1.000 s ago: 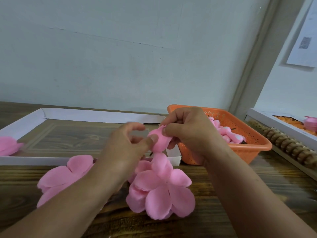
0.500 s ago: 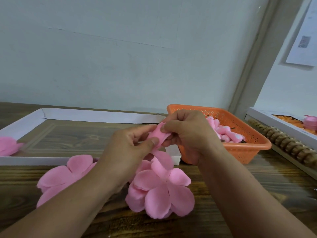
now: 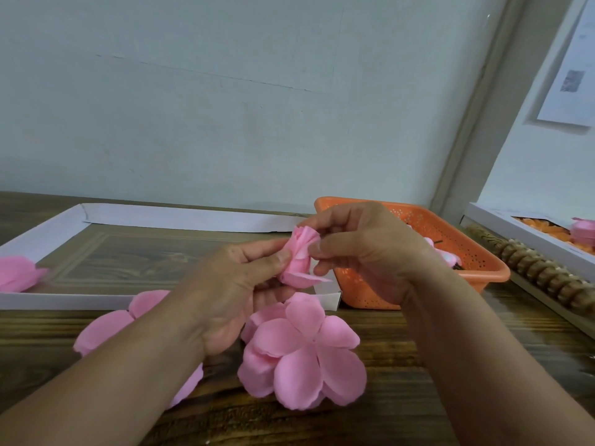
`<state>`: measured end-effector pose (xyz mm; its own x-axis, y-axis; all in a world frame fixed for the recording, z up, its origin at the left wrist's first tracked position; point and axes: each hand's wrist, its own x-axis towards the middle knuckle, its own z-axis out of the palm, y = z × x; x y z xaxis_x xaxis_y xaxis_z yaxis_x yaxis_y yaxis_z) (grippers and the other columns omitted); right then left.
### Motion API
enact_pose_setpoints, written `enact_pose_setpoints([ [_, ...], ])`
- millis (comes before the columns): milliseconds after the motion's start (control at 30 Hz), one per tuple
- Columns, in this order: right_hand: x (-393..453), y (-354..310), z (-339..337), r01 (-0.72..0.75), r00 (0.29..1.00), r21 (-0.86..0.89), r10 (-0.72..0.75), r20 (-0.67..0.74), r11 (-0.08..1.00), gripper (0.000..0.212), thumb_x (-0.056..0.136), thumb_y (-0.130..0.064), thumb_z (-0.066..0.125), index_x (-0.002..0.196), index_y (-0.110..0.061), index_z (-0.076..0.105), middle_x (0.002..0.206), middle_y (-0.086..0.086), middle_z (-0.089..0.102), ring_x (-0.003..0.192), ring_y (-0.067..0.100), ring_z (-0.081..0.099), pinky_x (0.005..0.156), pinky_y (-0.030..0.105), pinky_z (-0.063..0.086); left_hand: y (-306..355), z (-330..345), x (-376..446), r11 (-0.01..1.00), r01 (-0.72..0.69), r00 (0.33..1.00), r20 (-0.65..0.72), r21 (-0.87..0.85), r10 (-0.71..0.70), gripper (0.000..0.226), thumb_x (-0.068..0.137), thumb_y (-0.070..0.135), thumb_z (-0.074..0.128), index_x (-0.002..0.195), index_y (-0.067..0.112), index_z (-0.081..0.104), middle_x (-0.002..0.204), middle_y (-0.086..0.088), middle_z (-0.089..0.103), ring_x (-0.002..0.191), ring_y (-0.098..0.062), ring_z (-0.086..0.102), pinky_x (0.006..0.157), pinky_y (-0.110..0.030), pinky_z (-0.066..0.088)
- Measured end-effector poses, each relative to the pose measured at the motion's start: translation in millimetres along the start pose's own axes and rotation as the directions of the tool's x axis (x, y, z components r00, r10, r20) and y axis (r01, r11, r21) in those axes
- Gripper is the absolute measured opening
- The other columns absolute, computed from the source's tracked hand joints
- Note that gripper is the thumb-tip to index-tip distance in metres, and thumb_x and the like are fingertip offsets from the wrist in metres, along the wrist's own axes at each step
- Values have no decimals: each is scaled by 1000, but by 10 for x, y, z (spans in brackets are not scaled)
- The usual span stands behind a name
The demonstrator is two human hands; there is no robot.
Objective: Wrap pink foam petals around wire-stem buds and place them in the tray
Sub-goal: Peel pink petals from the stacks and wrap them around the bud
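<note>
A pink foam bud (image 3: 301,257) with petals rolled around it hangs above the table's middle. My left hand (image 3: 238,291) pinches its lower part between thumb and fingers. From the right, my right hand (image 3: 363,249) pinches its upper petals. Any wire stem is hidden by my hands. Just below lies a stack of flat pink petal pieces (image 3: 306,352). More petal pieces (image 3: 106,326) lie to the left, partly under my left forearm. The white cardboard tray (image 3: 48,235) lies behind, with one pink flower (image 3: 17,273) at its left edge.
An orange perforated basket (image 3: 476,262) holding pink buds stands right of my hands. Further right a wooden beaded rail (image 3: 541,275) and a white box (image 3: 528,236) with orange pieces run along the table edge. A pale wall rises behind.
The petal has been rolled tighter around the bud. Both hands shifted slightly, the bud now standing more upright between them.
</note>
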<state>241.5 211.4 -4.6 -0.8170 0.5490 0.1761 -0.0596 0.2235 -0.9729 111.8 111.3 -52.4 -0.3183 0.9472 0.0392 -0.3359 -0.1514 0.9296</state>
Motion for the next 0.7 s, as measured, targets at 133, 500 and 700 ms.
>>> enact_pose_setpoints([
  [133, 21, 34, 23, 16, 997, 23, -15, -73, 1000, 25, 76, 21, 53, 80, 1, 68, 64, 6, 66, 55, 13, 61, 52, 19, 50, 8, -9, 2, 996, 62, 998, -7, -57, -62, 36, 71, 13, 63, 105, 6, 72, 98, -15, 73, 74, -18, 70, 64, -24, 59],
  [500, 29, 77, -127, 58, 998, 48, -57, -11, 997, 41, 64, 3, 54, 104, -7, 61, 94, 11, 62, 75, 17, 56, 66, 28, 46, 59, -12, 7, 946, 159, 986, 3, -284, -165, 26, 67, 1, 62, 88, 1, 76, 90, -16, 73, 65, -19, 70, 50, -21, 56],
  [700, -45, -14, -40, 301, 954, -433, -272, 130, 850, 35, 56, -16, 82, 84, -19, 62, 96, 2, 54, 86, 18, 50, 79, 33, 40, 84, 34, -5, 924, 170, 983, -7, -341, -183, 26, 63, -4, 60, 86, -5, 73, 87, -18, 73, 64, -21, 71, 51, -24, 58],
])
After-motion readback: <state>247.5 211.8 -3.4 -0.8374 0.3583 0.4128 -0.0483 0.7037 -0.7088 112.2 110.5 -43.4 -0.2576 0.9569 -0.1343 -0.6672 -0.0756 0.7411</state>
